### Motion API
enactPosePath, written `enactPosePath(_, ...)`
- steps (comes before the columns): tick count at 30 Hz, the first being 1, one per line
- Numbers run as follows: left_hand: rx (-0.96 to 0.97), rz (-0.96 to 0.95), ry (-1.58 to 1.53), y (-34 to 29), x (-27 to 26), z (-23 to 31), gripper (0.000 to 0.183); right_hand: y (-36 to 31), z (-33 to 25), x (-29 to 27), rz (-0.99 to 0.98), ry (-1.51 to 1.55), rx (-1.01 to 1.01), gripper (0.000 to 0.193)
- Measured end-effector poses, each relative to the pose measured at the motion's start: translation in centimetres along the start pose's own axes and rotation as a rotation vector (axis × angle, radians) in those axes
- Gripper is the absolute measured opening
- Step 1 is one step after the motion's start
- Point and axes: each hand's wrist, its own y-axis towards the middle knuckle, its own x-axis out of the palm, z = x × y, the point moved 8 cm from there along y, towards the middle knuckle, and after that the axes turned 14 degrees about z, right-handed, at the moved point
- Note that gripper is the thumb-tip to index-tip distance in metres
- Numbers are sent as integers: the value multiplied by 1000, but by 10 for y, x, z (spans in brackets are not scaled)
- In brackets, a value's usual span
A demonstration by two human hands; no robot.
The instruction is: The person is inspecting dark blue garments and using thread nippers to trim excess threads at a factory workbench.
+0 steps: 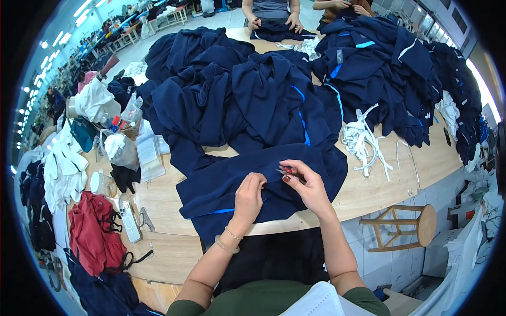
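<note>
A navy garment with a bright blue stripe lies spread over the near table edge in front of me. My left hand is closed on it, fingertips pinched at the cloth; any thread between them is too small to make out. Just to the right, my right hand is closed around a small dark pointed tool that looks like thread snips. Its tip points left, toward my left fingertips, and sits just over the fabric. Much of the tool is hidden by my fingers.
Heaped navy garments rise behind the work, with another pile at the right. White strips lie on the wooden table. At left are a red bag, a phone and glasses. A stool stands right; co-workers' hands handle cloth opposite.
</note>
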Motion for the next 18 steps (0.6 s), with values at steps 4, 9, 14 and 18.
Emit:
enactPosePath(4,-30,-6,17,5,-1,-3,8,3,1,-10,58,-44,53,18)
enactPosePath(9,-114,24,20,5,-8,-9,4,4,-4,-12,59,-76,15,15)
enactPosePath(14,-166,14,-34,3,-7,-9,2,-4,-18,-24,124,-372,-240,24)
enactPosePath(18,-182,17,-44,-2,-9,-8,2,-12,-21,-20,104,-430,-305,19)
